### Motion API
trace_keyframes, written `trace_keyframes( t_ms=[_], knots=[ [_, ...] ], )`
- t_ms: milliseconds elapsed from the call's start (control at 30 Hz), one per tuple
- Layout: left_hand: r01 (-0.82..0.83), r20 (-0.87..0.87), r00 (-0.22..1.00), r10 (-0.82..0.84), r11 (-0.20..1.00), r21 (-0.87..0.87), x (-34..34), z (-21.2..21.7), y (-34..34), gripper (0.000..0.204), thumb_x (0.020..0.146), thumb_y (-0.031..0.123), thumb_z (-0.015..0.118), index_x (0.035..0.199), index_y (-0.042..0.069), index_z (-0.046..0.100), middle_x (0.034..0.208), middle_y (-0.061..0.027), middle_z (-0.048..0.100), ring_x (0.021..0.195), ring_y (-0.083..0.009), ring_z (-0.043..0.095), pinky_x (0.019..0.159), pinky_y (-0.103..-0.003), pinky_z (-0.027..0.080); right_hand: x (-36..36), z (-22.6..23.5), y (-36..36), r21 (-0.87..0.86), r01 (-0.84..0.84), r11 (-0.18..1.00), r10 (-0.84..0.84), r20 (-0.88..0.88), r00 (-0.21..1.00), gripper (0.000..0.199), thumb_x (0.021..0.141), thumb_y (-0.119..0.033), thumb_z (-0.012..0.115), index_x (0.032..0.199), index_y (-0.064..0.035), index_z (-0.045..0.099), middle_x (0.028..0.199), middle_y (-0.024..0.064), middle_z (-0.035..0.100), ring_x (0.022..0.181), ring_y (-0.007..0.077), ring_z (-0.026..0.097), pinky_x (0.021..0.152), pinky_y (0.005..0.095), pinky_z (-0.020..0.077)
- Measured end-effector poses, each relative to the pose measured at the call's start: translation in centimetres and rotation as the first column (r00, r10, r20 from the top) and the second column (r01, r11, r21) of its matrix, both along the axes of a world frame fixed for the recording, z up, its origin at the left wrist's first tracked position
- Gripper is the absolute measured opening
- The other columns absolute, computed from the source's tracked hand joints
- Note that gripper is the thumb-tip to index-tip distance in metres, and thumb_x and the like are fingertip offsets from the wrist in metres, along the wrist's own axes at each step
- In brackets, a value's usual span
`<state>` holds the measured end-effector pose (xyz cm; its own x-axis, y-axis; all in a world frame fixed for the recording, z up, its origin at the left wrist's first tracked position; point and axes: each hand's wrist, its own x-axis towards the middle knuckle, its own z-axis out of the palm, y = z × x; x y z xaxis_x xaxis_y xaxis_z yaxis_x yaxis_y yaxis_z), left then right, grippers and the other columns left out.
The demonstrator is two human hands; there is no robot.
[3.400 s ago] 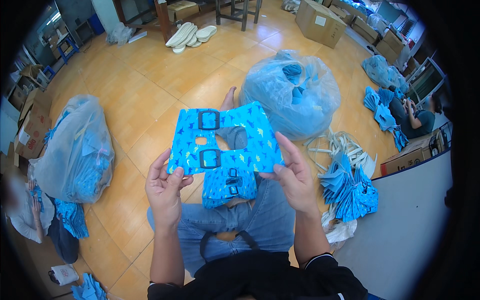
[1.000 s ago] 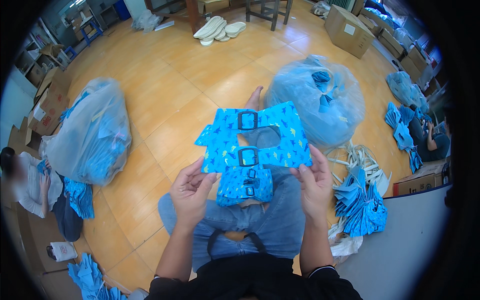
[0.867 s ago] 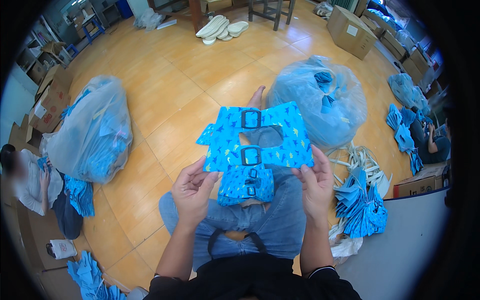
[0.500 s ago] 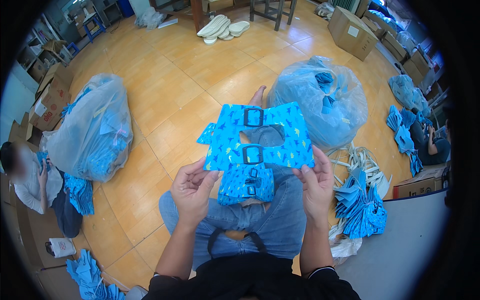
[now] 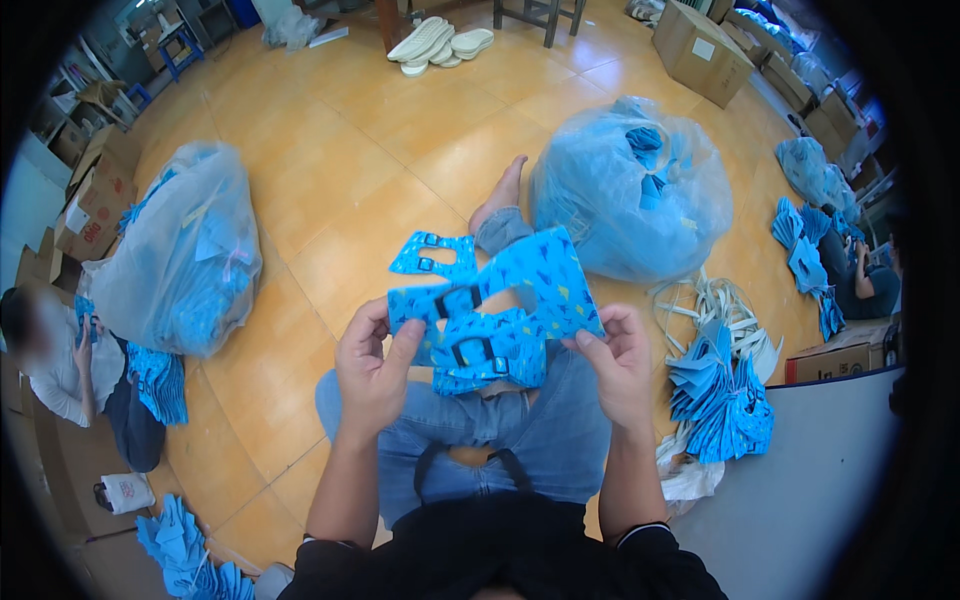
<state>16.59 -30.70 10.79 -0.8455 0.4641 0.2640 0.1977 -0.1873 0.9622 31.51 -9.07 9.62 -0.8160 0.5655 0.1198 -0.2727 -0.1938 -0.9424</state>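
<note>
A bright blue printed fabric piece point(image 5: 545, 285) with a cut-out opening and two dark buckles is stretched between my hands, bent across its middle. My left hand point(image 5: 375, 365) pinches its left edge between thumb and fingers. At the lower right corner, my right hand point(image 5: 612, 365) grips it the same way. Below it, over my crossed legs, sits a stack of similar blue pieces point(image 5: 490, 377), partly hidden by the held one. Another buckled blue piece point(image 5: 432, 256) lies on the floor beyond my left hand.
Clear plastic bags stuffed with blue pieces stand at left point(image 5: 190, 260) and right point(image 5: 630, 190). White straps point(image 5: 725, 315) and a tied blue bundle point(image 5: 725, 400) lie to my right. One person point(image 5: 75, 360) sits at far left, another point(image 5: 870, 285) at far right. A cardboard box point(image 5: 700, 55) stands farther back.
The held piece has gone from flat to bent, its left side dropping lower and its right side still raised. The piece on the floor beyond shows more fully. Both hands keep their hold.
</note>
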Motion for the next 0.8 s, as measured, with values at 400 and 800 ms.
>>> trace_keyframes(
  t_ms=[400,800],
  knots=[
    [-0.064,-0.319,0.948,0.017,0.988,-0.138,0.58,-0.31,-0.17,0.021,0.089,-0.002,0.065,0.107,0.007,0.067,0.109,-0.0061,0.069,0.118,-0.0264,0.061,0.118,-0.052,0.027,-0.11,0.44,-0.44,0.49,0.021,0.871,-0.053,0.052,0.997,0.018,0.087,0.006,0.064,0.104,0.0014,0.067,0.109,0.0148,0.07,0.106,0.0255,0.067,0.094,0.0346,0.0496],
    [-0.093,-0.318,0.947,0.05,0.988,-0.121,0.32,-0.2,-0.14,0.022,0.086,-0.004,0.064,0.104,0.008,0.068,0.112,-0.0069,0.069,0.121,-0.0273,0.059,0.118,-0.052,0.027,-0.31,0.42,-0.35,0.511,0.019,0.859,-0.052,0.052,0.997,0.019,0.086,0.007,0.065,0.103,0.0011,0.068,0.111,0.0159,0.07,0.109,0.0281,0.067,0.095,0.0365,0.05]
  ],
)
